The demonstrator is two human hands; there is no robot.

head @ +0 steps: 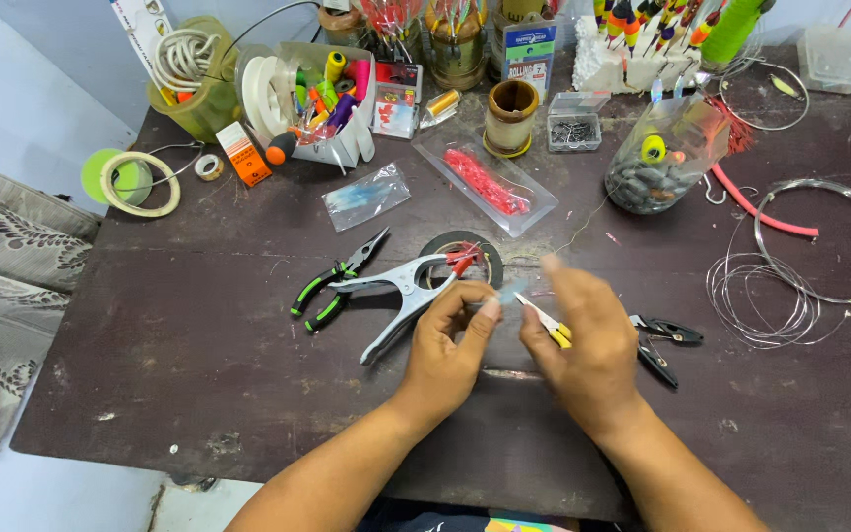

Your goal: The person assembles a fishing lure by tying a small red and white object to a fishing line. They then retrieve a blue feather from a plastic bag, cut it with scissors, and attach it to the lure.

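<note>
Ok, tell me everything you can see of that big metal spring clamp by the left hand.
The spring clamp looks like bare grey metal, with two long handles and red-tipped jaws. It lies flat on the dark table, jaws pointing right over a black tape roll, one handle running down-left. Green-handled pliers touch its left end; the left hand sits just beside it.

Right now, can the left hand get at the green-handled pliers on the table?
Probably yes. The left hand is beside the metal spring clamp, and the green-handled pliers lie just beyond it on the bare table. Only the clamp's handle is near the path.
</note>
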